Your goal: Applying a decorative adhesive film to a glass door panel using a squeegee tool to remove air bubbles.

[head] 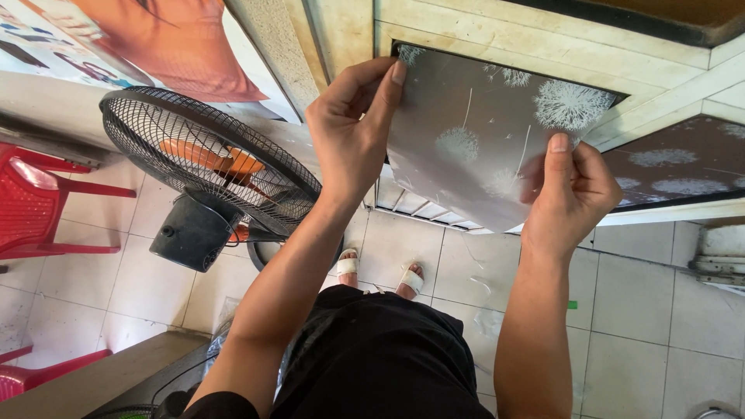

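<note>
A grey-brown film sheet (473, 132) printed with white dandelion heads lies against a pane of a cream-framed door (543, 35). Its lower part curls away from the pane. My left hand (353, 128) pinches the sheet's left edge near the pane's top left corner, fingers pressed on the film. My right hand (570, 190) grips the sheet's lower right part, thumb on top. A neighbouring pane (675, 167) to the right carries the same dandelion film.
A black standing fan (206, 159) with orange blades stands on the tiled floor (644, 310) to the left. Red plastic chairs (35, 202) sit at the far left. My sandalled feet (380, 271) are below the door. A wooden ledge (101, 376) runs along the lower left.
</note>
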